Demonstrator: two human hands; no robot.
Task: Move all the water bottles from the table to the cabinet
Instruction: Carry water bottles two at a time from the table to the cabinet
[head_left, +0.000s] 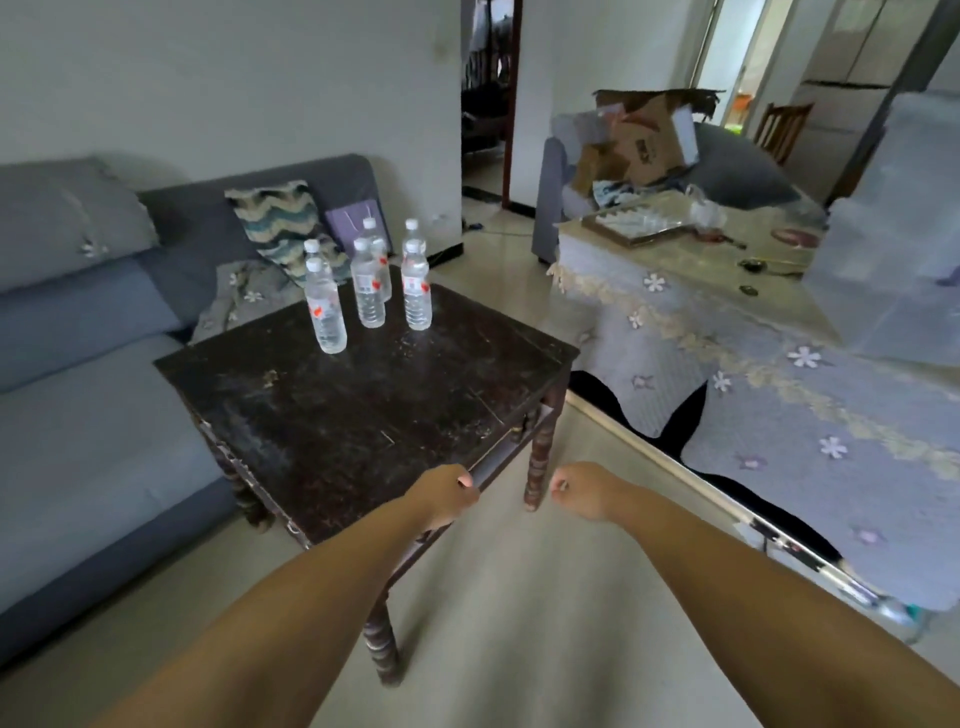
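Several clear water bottles with white caps and red-marked labels stand upright at the far side of a dark, worn wooden table (363, 415). The nearest bottle (325, 307) is at the left, another (368, 285) in the middle, a third (416, 287) at the right, with more right behind them. My left hand (451, 493) hovers over the table's near corner, fingers curled into a fist, holding nothing. My right hand (579, 491) is a fist too, over the floor just right of the table leg. Both are far from the bottles. No cabinet is recognisable.
A grey sofa (88, 364) with a patterned cushion (283, 228) runs along the left and behind the table. A long low table with a flowered cloth (753, 374) lies on the right, carrying a tray and small items. Cardboard boxes (644, 135) sit on an armchair. Pale floor lies between.
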